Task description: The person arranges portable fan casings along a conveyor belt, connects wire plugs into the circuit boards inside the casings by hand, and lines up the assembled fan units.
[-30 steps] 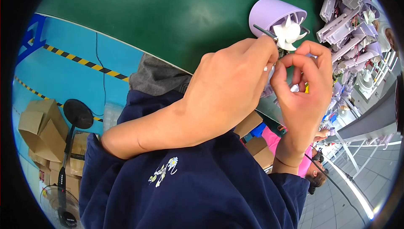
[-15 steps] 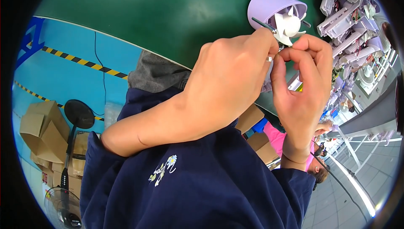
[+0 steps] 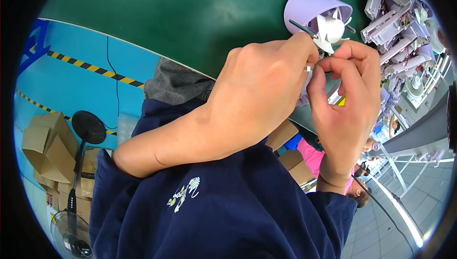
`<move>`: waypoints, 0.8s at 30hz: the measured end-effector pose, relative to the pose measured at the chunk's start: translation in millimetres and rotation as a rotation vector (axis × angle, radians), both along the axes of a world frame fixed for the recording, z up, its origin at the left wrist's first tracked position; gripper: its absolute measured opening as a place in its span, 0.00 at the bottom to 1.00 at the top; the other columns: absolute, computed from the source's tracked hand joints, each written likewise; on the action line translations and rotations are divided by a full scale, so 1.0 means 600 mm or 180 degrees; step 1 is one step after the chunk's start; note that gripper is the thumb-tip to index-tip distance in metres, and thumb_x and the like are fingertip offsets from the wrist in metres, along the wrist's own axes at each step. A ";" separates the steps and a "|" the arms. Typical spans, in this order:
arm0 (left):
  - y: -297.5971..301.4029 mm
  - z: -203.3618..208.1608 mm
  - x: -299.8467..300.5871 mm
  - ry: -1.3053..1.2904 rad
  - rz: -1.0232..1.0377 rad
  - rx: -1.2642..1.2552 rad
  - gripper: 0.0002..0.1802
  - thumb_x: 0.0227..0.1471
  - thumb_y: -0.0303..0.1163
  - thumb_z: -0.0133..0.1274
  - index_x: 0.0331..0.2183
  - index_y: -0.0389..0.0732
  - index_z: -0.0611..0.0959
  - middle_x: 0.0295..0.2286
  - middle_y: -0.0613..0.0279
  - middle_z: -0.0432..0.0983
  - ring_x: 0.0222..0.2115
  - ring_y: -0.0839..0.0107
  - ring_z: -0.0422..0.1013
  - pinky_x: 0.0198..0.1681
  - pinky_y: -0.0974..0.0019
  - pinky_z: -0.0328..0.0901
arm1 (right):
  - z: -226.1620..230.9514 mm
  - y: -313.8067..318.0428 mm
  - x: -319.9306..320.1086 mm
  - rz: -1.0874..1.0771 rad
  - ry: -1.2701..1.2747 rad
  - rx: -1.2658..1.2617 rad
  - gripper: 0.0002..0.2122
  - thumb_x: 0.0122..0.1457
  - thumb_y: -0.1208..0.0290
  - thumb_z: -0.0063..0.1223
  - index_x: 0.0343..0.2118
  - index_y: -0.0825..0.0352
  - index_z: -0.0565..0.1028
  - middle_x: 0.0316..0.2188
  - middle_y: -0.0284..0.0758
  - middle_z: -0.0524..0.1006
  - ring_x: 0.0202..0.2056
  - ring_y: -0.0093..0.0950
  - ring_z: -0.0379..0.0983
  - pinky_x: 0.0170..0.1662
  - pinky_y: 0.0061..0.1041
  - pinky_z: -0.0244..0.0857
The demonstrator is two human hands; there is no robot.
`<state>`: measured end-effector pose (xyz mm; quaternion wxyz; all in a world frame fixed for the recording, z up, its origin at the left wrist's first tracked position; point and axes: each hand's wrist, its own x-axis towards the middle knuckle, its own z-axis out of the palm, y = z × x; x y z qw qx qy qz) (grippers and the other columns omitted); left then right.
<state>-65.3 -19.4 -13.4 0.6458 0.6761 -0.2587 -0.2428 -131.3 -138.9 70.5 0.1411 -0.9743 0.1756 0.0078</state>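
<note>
My left hand (image 3: 257,97) and my right hand (image 3: 347,101) meet fingertip to fingertip over the edge of the green table (image 3: 190,16). Between them they pinch a small pale lilac part (image 3: 304,98), mostly hidden by the fingers. A thin dark rod-like tool (image 3: 302,28) sticks out above my left hand's fingers. It points at a lilac fan housing with white blades (image 3: 316,13), which lies on the table just beyond the hands. A yellow bit (image 3: 341,101) shows by my right palm.
A pile of lilac and white fan parts (image 3: 400,16) fills the table's far right. Cardboard boxes (image 3: 45,144) and a black standing fan (image 3: 88,128) are on the blue floor with striped tape (image 3: 95,71). A person in pink (image 3: 316,159) is below the table edge.
Both hands have drawn closer together and moved up toward the fan housing. My right fingers, spread a second ago, now press against my left fingertips.
</note>
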 end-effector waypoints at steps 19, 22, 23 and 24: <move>-0.006 -0.011 -0.001 -0.0121 0.0129 -0.0177 0.04 0.54 0.21 0.55 0.34 0.35 0.78 0.25 0.50 0.79 0.27 0.48 0.78 0.28 0.52 0.72 | 0.007 -0.015 0.004 0.0393 0.0189 -0.0310 0.09 0.53 0.86 0.61 0.37 0.71 0.77 0.40 0.35 0.73 0.31 0.26 0.74 0.34 0.25 0.67; -0.004 0.003 0.009 0.0035 -0.0057 0.0078 0.08 0.55 0.18 0.60 0.38 0.34 0.80 0.31 0.54 0.83 0.33 0.61 0.83 0.38 0.65 0.79 | 0.004 -0.038 -0.012 -0.0014 0.0178 0.0316 0.08 0.52 0.80 0.66 0.36 0.66 0.80 0.41 0.32 0.74 0.32 0.28 0.74 0.31 0.25 0.67; -0.004 0.005 0.011 0.0027 -0.0114 0.0135 0.09 0.55 0.18 0.59 0.39 0.35 0.80 0.31 0.54 0.82 0.33 0.61 0.83 0.38 0.64 0.79 | 0.002 -0.037 -0.015 -0.0003 0.0162 0.0311 0.08 0.52 0.80 0.66 0.36 0.66 0.80 0.41 0.32 0.74 0.32 0.28 0.74 0.31 0.25 0.67; -0.003 0.008 0.012 0.0012 -0.0104 0.0135 0.09 0.55 0.18 0.59 0.39 0.35 0.80 0.31 0.54 0.82 0.33 0.61 0.83 0.38 0.64 0.79 | -0.002 -0.035 -0.018 -0.0057 0.0062 0.0465 0.09 0.52 0.80 0.65 0.36 0.66 0.81 0.41 0.32 0.75 0.33 0.27 0.75 0.31 0.25 0.67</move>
